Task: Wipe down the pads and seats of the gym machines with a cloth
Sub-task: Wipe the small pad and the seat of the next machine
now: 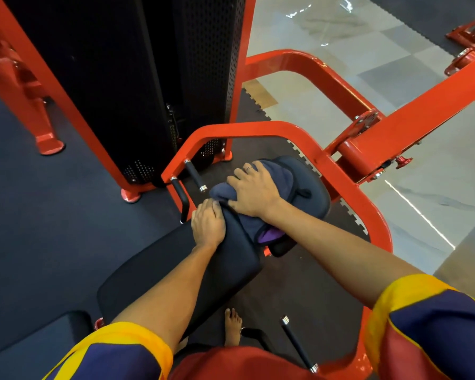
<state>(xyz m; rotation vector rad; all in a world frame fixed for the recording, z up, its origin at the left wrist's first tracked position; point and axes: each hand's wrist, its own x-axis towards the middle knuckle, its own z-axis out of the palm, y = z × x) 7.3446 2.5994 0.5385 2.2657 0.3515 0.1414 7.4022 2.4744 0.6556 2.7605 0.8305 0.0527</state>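
Note:
A black back pad (159, 272) of a red gym machine slopes up toward me, and a black seat (313, 196) lies beyond it. A dark blue cloth (274, 176) with a purple patch is spread over the seat and the pad's top end. My right hand (254, 192) lies flat on the cloth with its fingers spread, pressing it down. My left hand (207, 224) grips the upper left edge of the back pad, fingers curled over it, right beside the cloth.
A red tubular frame (348, 187) loops round the seat. Two black handles (195, 175) stick out at its left. A black perforated weight-stack cover (126, 86) stands behind. My bare foot (232, 326) is on the dark rubber mat; glossy tiles lie to the right.

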